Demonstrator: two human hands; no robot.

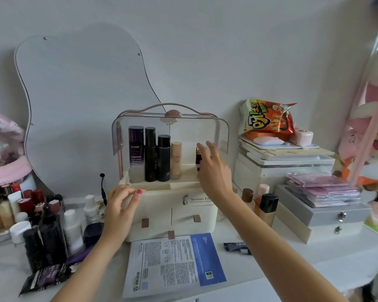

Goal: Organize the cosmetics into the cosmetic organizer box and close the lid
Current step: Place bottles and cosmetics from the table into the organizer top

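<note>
Organizer box (pixel 179 205), lid (pixel 205 131) raised, bottles (pixel 264 205) beside

The organizer box (pixel 162 205) looks matt cream plastic, its lid (pixel 183 131) clear glossy plastic; at six o'clock, a paper sheet (pixel 172 262).

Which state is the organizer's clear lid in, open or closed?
Open: the clear lid is swung up, and the right hand reaches under it.
</note>
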